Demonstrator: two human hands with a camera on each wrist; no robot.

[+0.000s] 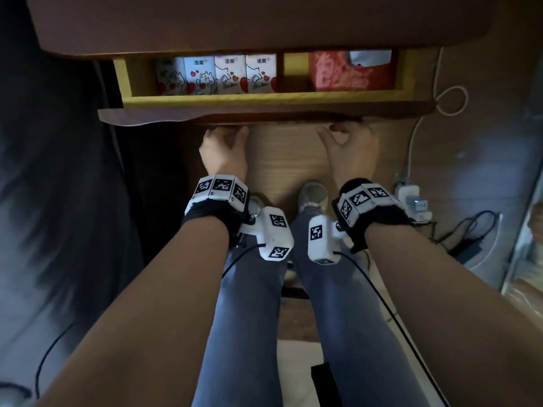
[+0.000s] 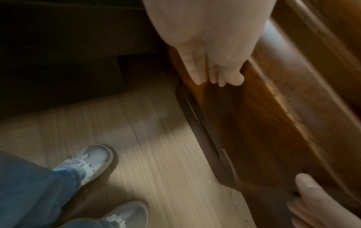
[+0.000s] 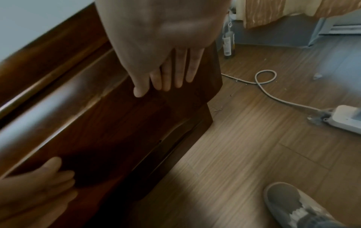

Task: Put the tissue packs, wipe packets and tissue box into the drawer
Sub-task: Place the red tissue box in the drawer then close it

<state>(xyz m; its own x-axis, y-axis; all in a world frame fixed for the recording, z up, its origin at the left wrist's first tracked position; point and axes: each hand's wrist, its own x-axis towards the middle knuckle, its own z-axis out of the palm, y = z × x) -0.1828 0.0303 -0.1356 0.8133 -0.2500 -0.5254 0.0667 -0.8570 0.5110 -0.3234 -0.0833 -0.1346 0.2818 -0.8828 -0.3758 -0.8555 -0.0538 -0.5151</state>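
Observation:
The wooden drawer (image 1: 264, 99) stands partly pulled out under the dark tabletop. Its left compartment holds several white tissue packs (image 1: 229, 73) with red hearts, upright in a row. Its right compartment holds the red tissue box (image 1: 349, 71). My left hand (image 1: 226, 142) presses flat with straight fingers (image 2: 197, 72) against the dark drawer front (image 2: 263, 123). My right hand (image 1: 346, 139) presses the same front further right, fingers (image 3: 177, 74) straight and together. Wipe packets are not visible.
Below are my legs in jeans and grey shoes (image 1: 313, 193) on a wood floor. A white power strip (image 1: 411, 198) with a looped cable (image 1: 449, 99) lies at the right. Dark hair fills the left edge.

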